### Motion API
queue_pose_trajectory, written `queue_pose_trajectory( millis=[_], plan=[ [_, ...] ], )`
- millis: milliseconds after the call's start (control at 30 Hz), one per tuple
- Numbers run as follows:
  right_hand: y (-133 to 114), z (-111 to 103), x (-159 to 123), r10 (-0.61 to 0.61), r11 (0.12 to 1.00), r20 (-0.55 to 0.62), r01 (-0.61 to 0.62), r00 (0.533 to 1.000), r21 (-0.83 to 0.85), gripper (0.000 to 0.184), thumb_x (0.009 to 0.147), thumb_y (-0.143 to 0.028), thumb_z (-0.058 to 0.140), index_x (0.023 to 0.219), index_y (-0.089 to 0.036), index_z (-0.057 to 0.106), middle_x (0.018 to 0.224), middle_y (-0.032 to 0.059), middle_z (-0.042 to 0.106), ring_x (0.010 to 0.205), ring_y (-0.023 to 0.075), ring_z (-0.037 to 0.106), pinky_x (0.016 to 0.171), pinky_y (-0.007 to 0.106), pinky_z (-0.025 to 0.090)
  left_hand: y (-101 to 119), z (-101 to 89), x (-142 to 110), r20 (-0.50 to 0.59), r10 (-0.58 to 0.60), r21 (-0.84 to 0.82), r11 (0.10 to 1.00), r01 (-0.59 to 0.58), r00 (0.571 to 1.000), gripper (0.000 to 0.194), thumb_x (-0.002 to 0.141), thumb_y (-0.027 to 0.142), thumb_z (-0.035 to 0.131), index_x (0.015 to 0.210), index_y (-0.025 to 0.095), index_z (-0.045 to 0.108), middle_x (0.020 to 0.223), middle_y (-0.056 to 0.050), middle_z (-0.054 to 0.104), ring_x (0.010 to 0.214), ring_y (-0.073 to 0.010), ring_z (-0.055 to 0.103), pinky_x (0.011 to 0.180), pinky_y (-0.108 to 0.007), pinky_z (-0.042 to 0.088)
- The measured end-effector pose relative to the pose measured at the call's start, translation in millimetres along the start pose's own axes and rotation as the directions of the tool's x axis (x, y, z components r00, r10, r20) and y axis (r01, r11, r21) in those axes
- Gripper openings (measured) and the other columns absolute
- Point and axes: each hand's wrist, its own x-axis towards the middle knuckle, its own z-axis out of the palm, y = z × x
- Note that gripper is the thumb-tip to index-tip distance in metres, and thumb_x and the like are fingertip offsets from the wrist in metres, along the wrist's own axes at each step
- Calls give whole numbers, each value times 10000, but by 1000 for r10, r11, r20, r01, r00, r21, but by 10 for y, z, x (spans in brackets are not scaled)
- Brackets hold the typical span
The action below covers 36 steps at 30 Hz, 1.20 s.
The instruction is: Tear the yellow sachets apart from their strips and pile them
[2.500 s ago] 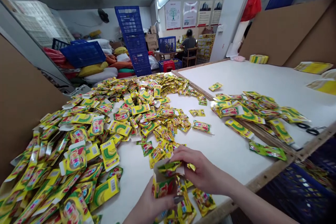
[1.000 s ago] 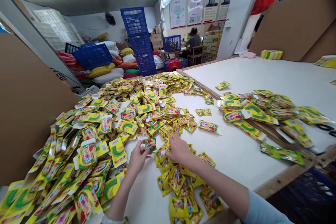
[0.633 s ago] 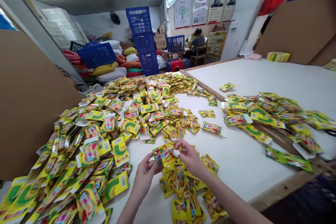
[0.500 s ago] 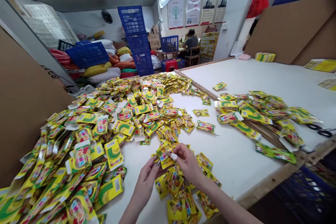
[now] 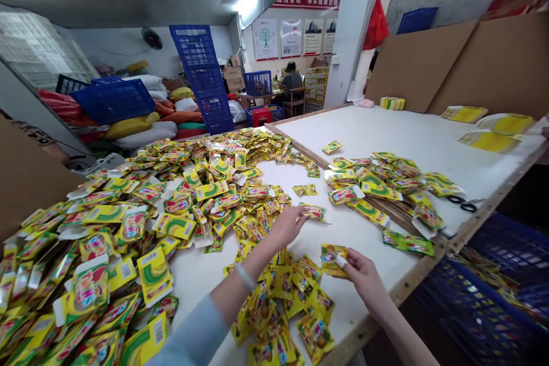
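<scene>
My right hand point(image 5: 366, 279) pinches a small yellow sachet point(image 5: 332, 257) by its right side, just above the white tabletop. Something white, like a wrap, covers one fingertip there. Stretched across the table, my left hand point(image 5: 288, 225) has its fingertips closed at the left end of a small printed box point(image 5: 316, 213), which lies on the table. Below and between my arms is a loose pile of yellow sachets point(image 5: 281, 286). A large heap of flat yellow-green boxes point(image 5: 128, 223) spreads over the left side.
Past a wooden strip point(image 5: 300, 151) lie more boxes point(image 5: 390, 174) and black-handled scissors point(image 5: 462, 203). A green packet point(image 5: 407, 241) lies near the front edge. Blue crates point(image 5: 484, 303) stand below at right; stacked blue crates point(image 5: 201, 77) and a seated person point(image 5: 292, 81) are behind.
My hands, together over the sachet before, have parted. The right hand has carried the sachet rightward; the left has let go and reached forward to the box. The view has turned right.
</scene>
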Motion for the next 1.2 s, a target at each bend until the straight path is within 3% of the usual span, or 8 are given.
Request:
queue_pose_trajectory(
  millis=[133,233,433,567,700,833,1100,1200],
  plan=[
    [121,-269,-107,8,999,-103,-12,995,-42,336,575,-459,712,715,-164,634,596,23,639,466,176,584,405,303,507,23,168,646,123,48,124,990,-63,991,291,835,311,525,1092,174,535,1200,-75,525,1063,-223,515,900,-466,415],
    [160,-357,-150,7,998,-135,-16,991,-65,351,590,-474,695,748,-166,632,543,-2,604,362,135,523,334,268,459,-23,272,697,144,4,159,987,-27,990,305,838,309,521,1108,168,520,1171,-75,535,1019,-216,539,858,-448,449],
    [-128,-279,-49,-45,999,-97,47,994,20,319,643,-408,698,805,-153,597,505,-21,559,373,106,488,348,235,443,-134,88,87,103,-78,-39,996,82,992,324,805,287,556,1093,151,498,1143,-94,540,1028,-228,527,877,-443,419],
    [-477,109,28,-193,976,-38,196,980,95,232,686,-333,684,816,-179,568,678,-11,585,375,60,454,325,193,399,-6,-102,-548,163,-101,-325,934,149,982,425,844,281,445,1238,181,320,988,-70,628,856,-166,615,759,-315,477],
    [-658,566,6,-268,963,84,266,960,29,183,723,-298,647,852,-197,567,702,-10,569,405,58,437,328,175,354,201,-143,-1091,224,-161,-524,812,258,961,371,734,365,594,1035,168,502,766,-16,643,668,-161,614,613,-270,483],
    [-698,736,-81,-466,805,362,557,807,-205,138,781,-150,532,890,-203,597,839,32,557,755,146,553,639,243,469,293,-126,-1369,148,-323,-716,617,327,935,357,583,274,729,872,175,543,674,35,589,620,-129,547,598,-240,441],
    [-1016,642,-273,-98,640,768,631,633,-438,472,668,46,384,984,-227,603,912,26,556,843,143,535,754,255,422,207,-1,-1543,139,-222,-635,728,259,965,365,638,194,654,991,180,565,814,8,636,751,-171,555,712,-276,441],
    [-1034,619,-281,-131,670,713,591,689,-448,509,618,56,363,998,-215,566,934,25,555,829,134,532,729,244,427,201,13,-1574,247,-223,-695,638,333,943,340,629,208,665,949,176,555,773,16,621,709,-159,557,684,-273,443]
  ],
)
